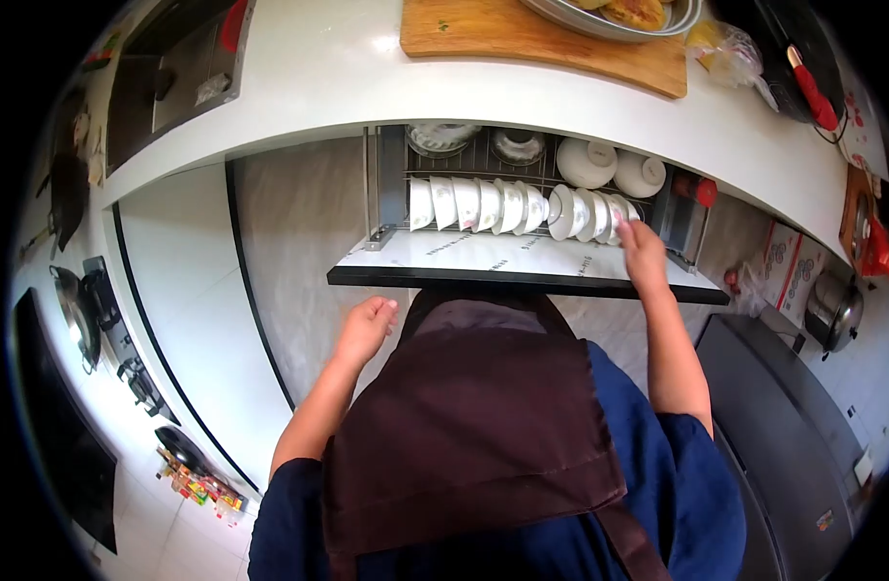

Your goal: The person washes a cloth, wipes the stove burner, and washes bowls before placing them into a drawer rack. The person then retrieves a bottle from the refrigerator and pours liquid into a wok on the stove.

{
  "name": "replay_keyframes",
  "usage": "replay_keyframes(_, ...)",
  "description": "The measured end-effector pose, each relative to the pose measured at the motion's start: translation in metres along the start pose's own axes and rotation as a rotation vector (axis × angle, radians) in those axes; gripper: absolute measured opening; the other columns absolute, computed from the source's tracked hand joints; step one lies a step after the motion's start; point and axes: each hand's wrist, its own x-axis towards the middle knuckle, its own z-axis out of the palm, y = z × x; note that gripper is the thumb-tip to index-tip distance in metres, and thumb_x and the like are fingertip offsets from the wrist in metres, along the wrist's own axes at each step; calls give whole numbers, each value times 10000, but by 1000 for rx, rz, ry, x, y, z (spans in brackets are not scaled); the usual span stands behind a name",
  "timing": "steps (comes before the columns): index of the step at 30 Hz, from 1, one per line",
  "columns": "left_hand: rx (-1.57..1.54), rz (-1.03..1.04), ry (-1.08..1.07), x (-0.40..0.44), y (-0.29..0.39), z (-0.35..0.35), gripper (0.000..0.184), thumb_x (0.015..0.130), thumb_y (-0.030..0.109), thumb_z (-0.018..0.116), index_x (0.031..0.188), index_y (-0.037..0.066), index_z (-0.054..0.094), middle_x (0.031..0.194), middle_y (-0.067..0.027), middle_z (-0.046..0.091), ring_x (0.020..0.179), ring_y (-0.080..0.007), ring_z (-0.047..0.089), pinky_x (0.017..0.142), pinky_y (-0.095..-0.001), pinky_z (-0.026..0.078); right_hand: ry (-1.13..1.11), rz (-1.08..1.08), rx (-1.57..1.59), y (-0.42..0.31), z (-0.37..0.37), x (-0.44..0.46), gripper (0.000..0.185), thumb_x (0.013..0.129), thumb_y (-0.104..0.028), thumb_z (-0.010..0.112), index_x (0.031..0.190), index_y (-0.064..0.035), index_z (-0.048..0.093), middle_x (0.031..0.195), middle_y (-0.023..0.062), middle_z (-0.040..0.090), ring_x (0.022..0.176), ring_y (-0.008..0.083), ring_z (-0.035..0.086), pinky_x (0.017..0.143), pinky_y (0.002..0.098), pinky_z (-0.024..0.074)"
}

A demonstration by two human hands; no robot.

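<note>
My right hand (644, 254) reaches over the front of a pulled-out drawer (483, 254), its fingers closed at the right end of a row of white bowls (512, 207); whether they grip a bowl is too small to tell. The bowls stand on edge in a wire rack. Behind them in the drawer are two upturned white bowls (587, 163) and metal or glass dishes (442, 138). My left hand (369, 327) hangs left of my apron, below the drawer's front edge, its fingers curled together with nothing visible in them.
Above the drawer runs a white counter (318, 68) with a wooden cutting board (541, 50), a metal pan of food (623, 21) and a plastic bag (730, 53). A sink (178, 87) lies at the upper left. A dark grey cabinet (783, 426) stands at the right.
</note>
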Motion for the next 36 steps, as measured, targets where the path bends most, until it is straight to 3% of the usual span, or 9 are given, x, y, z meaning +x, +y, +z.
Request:
replay_keyframes(3,-195,-134,-44,3,0,10,223,930,238,520,910,32,602,680,6,547,567,-80,462,542,-229,395,178,-148,-140,28,-28,-35,268,913,-244,511,1066,-43,600,1152,180,566,1085,359,512,931,414,388)
replay_keyframes(6,-328,-207,-54,2,23,20,247,937,268,510,965,38,598,671,19,518,543,-75,428,512,-223,367,436,-62,-513,40,-29,-71,377,899,-253,521,1250,-116,508,1364,151,414,1285,358,336,1049,517,225)
replay_keyframes(7,-305,-218,-42,3,29,22,254,940,274,505,974,40,598,670,21,510,539,-72,419,507,-221,359,367,45,-520,65,-22,-80,535,883,-274,534,1379,-159,367,1466,145,264,1363,357,192,1064,581,117)
replay_keyframes(10,-303,-142,-10,11,18,33,259,948,279,493,952,40,593,671,14,513,533,-67,412,495,-217,353,438,152,-520,79,-3,-88,583,875,-288,535,1406,-167,327,1482,154,228,1364,368,187,1067,578,123)
replay_keyframes(16,-383,-100,61,19,12,31,212,944,242,508,952,47,591,656,5,527,509,-66,410,459,-215,346,574,102,-346,76,10,-82,645,876,-287,514,1442,-144,239,1508,140,155,1381,388,102,1071,600,57)
replay_keyframes(24,-303,133,106,15,58,18,158,929,209,519,954,61,571,665,3,541,507,-55,434,438,-195,349,745,-109,-198,32,-46,-86,654,852,-249,580,1419,-132,276,1468,183,210,1351,408,177,1068,579,142)
replay_keyframes(28,-205,269,118,-15,84,32,266,916,173,518,1156,59,540,722,5,572,520,-53,461,454,-193,384,711,-174,-216,19,-80,-144,490,837,-182,604,1302,-130,458,1401,139,359,1312,378,289,1067,496,242)
replay_keyframes(32,-83,230,-113,19,115,80,379,897,166,526,1256,51,485,790,-24,588,543,-73,473,474,-211,400,581,15,-134,107,-33,-164,167,808,-140,622,943,-45,642,1200,173,548,1211,376,432,1007,445,358)
replay_keyframes(36,23,254,-284,29,146,122,425,883,162,541,1278,29,460,804,-42,592,551,-82,488,481,-225,421,471,381,-109,146,7,-266,193,804,-172,618,842,17,634,1022,211,606,1020,379,538,911,422,425)
